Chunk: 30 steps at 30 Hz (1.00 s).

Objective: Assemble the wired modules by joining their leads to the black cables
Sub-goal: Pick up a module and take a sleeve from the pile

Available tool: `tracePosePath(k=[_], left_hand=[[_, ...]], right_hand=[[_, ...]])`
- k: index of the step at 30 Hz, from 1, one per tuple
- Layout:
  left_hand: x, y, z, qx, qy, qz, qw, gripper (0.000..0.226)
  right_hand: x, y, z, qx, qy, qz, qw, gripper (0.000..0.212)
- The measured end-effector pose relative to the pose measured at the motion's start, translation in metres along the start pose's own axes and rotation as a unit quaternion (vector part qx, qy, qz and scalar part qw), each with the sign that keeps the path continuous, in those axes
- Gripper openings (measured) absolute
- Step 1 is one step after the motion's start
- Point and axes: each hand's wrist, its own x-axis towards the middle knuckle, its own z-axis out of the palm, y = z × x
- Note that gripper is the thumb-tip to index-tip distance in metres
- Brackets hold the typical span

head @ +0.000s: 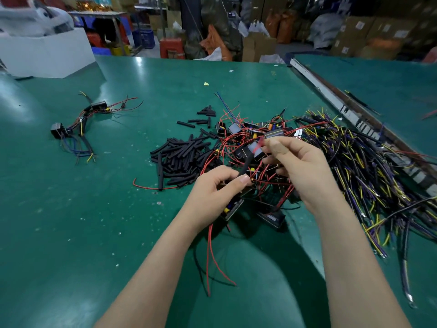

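The one camera sits on my head and looks forward and down across the green table (pixel 71 209), wide-angled, so the table's edges bow. It is close: my forearms run in from the bottom edge and my left hand (pixel 212 192) and right hand (pixel 300 166) meet near the middle of the view. Beyond the table's far edge it takes in stacked cardboard boxes (pixel 369 31). No second view shares the scene.

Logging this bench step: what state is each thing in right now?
Left hand: grips a black sleeve.
Right hand: pinches a red lead.
Sleeve pile: loose on the table.
Finished modules: wired, set aside left.
Black cables: heaped at right.
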Motion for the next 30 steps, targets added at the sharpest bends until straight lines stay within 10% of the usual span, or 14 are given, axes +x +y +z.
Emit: tracePosePath(k=[5,12,30], left_hand=[[0.002,0.003,0.003,-0.082,0.074,-0.007,0.994,0.019],[0.003,-0.001,0.002,-0.096,0.108,-0.03,0.989,0.022],[0.001,-0.002,-0.006,0.173,0.019,0.016,0.985,0.008]], right_hand=[[0.002,0.005,-0.02,0.038,-0.059,0.015,0.997,0.036],[-0.008,0.009,-0.028,-0.049,-0.334,0.08,0.938,0.049],[0.002,0.02,0.009,0.043,-0.119,0.006,0.992,0.01]])
